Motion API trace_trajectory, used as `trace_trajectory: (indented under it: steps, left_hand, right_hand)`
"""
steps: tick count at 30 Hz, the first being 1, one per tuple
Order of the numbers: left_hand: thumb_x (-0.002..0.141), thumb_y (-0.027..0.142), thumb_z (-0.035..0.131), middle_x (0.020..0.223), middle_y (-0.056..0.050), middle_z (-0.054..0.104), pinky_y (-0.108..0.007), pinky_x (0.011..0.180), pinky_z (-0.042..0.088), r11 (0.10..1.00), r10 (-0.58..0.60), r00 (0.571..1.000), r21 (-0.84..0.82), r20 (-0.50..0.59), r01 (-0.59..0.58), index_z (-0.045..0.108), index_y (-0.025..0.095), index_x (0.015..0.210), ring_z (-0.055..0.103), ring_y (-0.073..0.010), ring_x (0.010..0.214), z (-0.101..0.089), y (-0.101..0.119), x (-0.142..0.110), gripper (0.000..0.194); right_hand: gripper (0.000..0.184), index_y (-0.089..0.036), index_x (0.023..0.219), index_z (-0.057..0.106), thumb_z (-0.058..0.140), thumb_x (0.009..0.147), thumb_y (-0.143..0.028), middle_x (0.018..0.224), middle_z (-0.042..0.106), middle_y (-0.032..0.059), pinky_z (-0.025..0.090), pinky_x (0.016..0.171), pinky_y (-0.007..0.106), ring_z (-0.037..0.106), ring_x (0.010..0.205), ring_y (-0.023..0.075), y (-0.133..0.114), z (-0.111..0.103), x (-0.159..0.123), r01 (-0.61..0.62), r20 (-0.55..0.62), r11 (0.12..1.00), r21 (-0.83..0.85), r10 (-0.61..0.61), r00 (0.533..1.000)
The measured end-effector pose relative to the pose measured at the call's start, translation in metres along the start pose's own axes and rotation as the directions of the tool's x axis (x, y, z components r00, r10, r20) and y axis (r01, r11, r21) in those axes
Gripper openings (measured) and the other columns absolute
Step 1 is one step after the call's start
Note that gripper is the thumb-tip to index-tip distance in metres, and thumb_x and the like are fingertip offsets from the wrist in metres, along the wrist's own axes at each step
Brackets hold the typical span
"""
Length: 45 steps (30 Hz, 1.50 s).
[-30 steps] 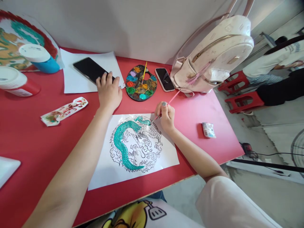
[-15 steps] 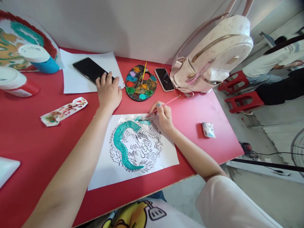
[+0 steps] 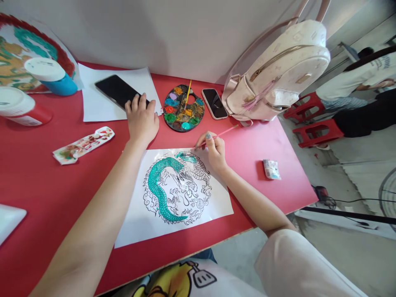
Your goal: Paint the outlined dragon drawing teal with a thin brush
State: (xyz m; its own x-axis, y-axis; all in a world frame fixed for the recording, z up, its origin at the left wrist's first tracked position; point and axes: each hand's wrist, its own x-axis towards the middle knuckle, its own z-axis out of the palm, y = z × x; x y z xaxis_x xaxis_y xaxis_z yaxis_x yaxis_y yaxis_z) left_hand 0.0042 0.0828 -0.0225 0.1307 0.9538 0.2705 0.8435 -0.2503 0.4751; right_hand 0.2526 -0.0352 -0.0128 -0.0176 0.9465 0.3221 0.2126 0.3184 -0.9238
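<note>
My right hand point(image 3: 214, 150) pinches a thin pink paintbrush point(image 3: 227, 131), its tip over the top edge of the dragon drawing point(image 3: 176, 187), a white sheet with a black outline partly painted teal. My left hand point(image 3: 141, 119) lies flat on the red table point(image 3: 40, 181), fingers stretched forward and resting on the near corner of a black phone point(image 3: 117, 90) that sits on a white sheet point(image 3: 102, 107). A round paint palette point(image 3: 184, 108) with a yellow brush lying in it is just beyond my right hand.
A second phone point(image 3: 214, 103) lies beside a pale pink backpack point(image 3: 278, 74). Two paint jars point(image 3: 51, 76) point(image 3: 20, 107), a painted disc point(image 3: 12, 53), a smeared paper strip point(image 3: 83, 144) and a small packet point(image 3: 272, 169) sit about. Another person point(image 3: 361, 82) and red stools point(image 3: 315, 128) are at right.
My right hand has lifted the brush off the dragon's head and drawn it up towards the sheet's top edge, the handle tipping lower. My left hand has not moved.
</note>
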Motion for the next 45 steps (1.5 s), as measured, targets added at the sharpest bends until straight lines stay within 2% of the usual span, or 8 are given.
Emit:
trace_trajectory:
  steps: [5,10,13,18,23,39,41,45]
  left_hand:
    - [0.106,0.032,0.061,0.185,-0.011,0.057,-0.08,0.146,0.025,1.0,0.008,0.999,-0.021,-0.048,-0.009,0.072,0.034,0.154,0.042,-0.0477,0.176,0.0038,-0.0022,0.0,0.049]
    - [0.106,0.03,0.059,0.183,-0.011,0.06,-0.082,0.145,0.025,0.999,0.01,0.998,-0.042,-0.067,-0.012,0.073,0.033,0.152,0.043,-0.0473,0.176,0.0054,-0.0012,-0.0006,0.049]
    - [0.107,0.028,0.055,0.184,-0.012,0.058,-0.08,0.146,0.024,1.0,-0.007,0.998,-0.023,-0.066,0.005,0.074,0.031,0.152,0.043,-0.0461,0.176,0.0047,0.0002,-0.001,0.049]
    - [0.104,0.031,0.063,0.185,-0.012,0.057,-0.082,0.145,0.025,0.999,0.003,0.999,-0.042,-0.045,-0.005,0.073,0.033,0.154,0.043,-0.0489,0.176,0.0025,0.0006,-0.0009,0.05]
    - [0.104,0.03,0.062,0.184,-0.013,0.058,-0.082,0.145,0.024,0.997,-0.008,0.998,-0.079,-0.056,0.003,0.074,0.032,0.151,0.042,-0.0485,0.177,0.0008,0.0025,-0.0015,0.049]
    - [0.109,0.038,0.059,0.187,-0.008,0.055,-0.078,0.146,0.025,0.999,0.02,0.999,-0.027,-0.026,-0.021,0.071,0.038,0.156,0.04,-0.0457,0.178,0.0038,-0.0032,-0.001,0.049]
    - [0.108,0.039,0.06,0.185,-0.009,0.058,-0.08,0.146,0.025,0.999,0.026,0.999,-0.027,-0.041,-0.027,0.07,0.038,0.157,0.041,-0.0461,0.177,0.0034,-0.0034,-0.0007,0.049]
    - [0.108,0.041,0.063,0.187,-0.009,0.055,-0.079,0.146,0.024,1.0,0.011,1.0,-0.016,-0.022,-0.011,0.071,0.037,0.157,0.04,-0.0468,0.178,0.0015,-0.0015,-0.001,0.05]
  right_hand:
    - [0.081,-0.025,0.067,0.063,0.047,0.112,-0.091,0.061,0.067,0.003,0.057,0.059,0.033,0.063,0.055,0.0162,0.0002,0.0002,-0.0006,-0.015,-0.039,1.0,-0.025,0.014,0.999]
    - [0.08,-0.026,0.067,0.065,0.053,0.109,-0.093,0.064,0.071,0.0032,0.056,0.058,0.032,0.066,0.056,0.0161,0.0011,0.002,-0.0002,-0.018,-0.032,1.0,-0.018,0.018,0.999]
    - [0.082,-0.027,0.063,0.058,0.049,0.109,-0.093,0.055,0.062,0.0,0.051,0.052,0.031,0.059,0.049,0.0147,0.0018,0.0024,-0.0004,-0.007,-0.11,1.0,-0.014,0.006,0.994]
    - [0.08,-0.026,0.066,0.062,0.052,0.109,-0.092,0.06,0.067,0.0012,0.054,0.054,0.031,0.063,0.051,0.015,-0.0016,0.0028,-0.001,0.005,-0.072,1.0,-0.017,-0.006,0.997]
    - [0.082,-0.026,0.061,0.054,0.053,0.108,-0.093,0.053,0.057,-0.0012,0.048,0.049,0.03,0.055,0.046,0.0133,-0.0054,0.0024,-0.0003,0.016,-0.165,1.0,0.005,-0.015,0.986]
    - [0.08,-0.027,0.062,0.047,0.054,0.109,-0.092,0.054,0.045,-0.0035,0.042,0.047,0.033,0.048,0.046,0.0131,-0.0003,0.0008,0.0,0.023,-0.173,0.997,0.068,-0.011,0.985]
    - [0.079,-0.028,0.064,0.048,0.051,0.111,-0.091,0.056,0.048,-0.0026,0.043,0.048,0.033,0.049,0.048,0.0139,-0.0003,0.0004,-0.0002,0.02,-0.164,0.998,0.06,-0.01,0.986]
    - [0.072,-0.027,0.078,0.064,0.048,0.112,-0.089,0.073,0.065,0.0028,0.051,0.057,0.036,0.061,0.061,0.0174,-0.0006,-0.0007,0.0005,-0.007,-0.174,0.999,-0.047,-0.001,0.985]
